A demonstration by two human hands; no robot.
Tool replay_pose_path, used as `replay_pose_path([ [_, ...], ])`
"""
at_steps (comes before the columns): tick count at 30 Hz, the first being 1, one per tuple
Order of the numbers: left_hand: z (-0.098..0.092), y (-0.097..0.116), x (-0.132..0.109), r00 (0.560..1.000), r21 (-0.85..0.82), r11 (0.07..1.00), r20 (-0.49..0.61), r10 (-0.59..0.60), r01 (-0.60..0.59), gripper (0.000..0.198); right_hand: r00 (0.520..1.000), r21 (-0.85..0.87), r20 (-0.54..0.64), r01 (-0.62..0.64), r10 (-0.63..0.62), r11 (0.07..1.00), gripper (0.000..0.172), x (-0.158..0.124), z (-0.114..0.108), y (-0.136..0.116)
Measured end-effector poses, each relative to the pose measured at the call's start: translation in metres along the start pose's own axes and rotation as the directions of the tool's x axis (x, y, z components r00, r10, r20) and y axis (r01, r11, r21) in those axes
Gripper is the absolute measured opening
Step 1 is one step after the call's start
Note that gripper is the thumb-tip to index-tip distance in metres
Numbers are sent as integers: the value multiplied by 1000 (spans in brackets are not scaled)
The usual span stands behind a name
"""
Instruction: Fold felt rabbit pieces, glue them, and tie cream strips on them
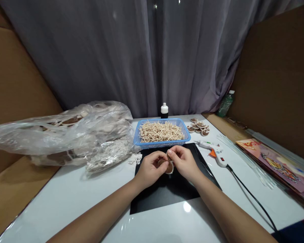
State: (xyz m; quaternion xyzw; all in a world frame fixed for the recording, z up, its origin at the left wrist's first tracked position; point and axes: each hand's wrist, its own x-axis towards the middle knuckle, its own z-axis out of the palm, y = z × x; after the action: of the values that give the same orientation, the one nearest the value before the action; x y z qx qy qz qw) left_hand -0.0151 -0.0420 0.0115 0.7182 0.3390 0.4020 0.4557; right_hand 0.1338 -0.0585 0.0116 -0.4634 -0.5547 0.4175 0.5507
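Observation:
Both hands meet over a black sheet (pixel 157 199) on the white table. My left hand (pixel 153 168) is closed, its thumb and fingers pinching a small round brown piece with a pale rim (pixel 169 168). My right hand (pixel 182 161) is closed too, thumb and forefinger pinched at the upper edge of that piece; whatever is between those fingertips is too small to name. Just beyond the hands stands a blue plastic basket (pixel 142 145) heaped with short cream-coloured twisted strands (pixel 162 131). Similar brown pieces with pale rims (pixel 200 127) lie piled to its right.
A white glue gun (pixel 219 157) with an orange trigger and black cord lies right of the sheet, near clear glue sticks (pixel 250 162). Large clear plastic bags (pixel 98 135) fill the left. A white-capped bottle (pixel 164 109) stands behind the basket; a green bottle (pixel 226 104) is at back right.

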Motion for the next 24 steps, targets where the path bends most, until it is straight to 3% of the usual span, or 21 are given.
replay_pose_path([
  [5,-2,-4,-1,998,38,997,-11,64,-63,11,1000,39,-6,-7,7,999,26,1,0,1],
  [11,-4,-1,1,993,97,989,9,114,-114,5,1000,-10,-5,7,-7,1000,25,-1,0,2],
  [13,-3,0,0,997,6,997,17,75,-76,6,1000,1,3,6,-6,1000,26,0,-1,0],
  [15,0,1,0,1000,-181,983,24,-9,13,20,1000,28,-1,-2,2,1000,25,1,-3,-2],
  [18,4,2,1,985,-405,899,38,-166,167,36,1000,72,-10,-26,27,997,30,5,-6,-1],
  [24,5,10,2,959,-513,836,-79,-272,195,39,991,228,-81,-88,109,970,43,15,-13,-4],
])
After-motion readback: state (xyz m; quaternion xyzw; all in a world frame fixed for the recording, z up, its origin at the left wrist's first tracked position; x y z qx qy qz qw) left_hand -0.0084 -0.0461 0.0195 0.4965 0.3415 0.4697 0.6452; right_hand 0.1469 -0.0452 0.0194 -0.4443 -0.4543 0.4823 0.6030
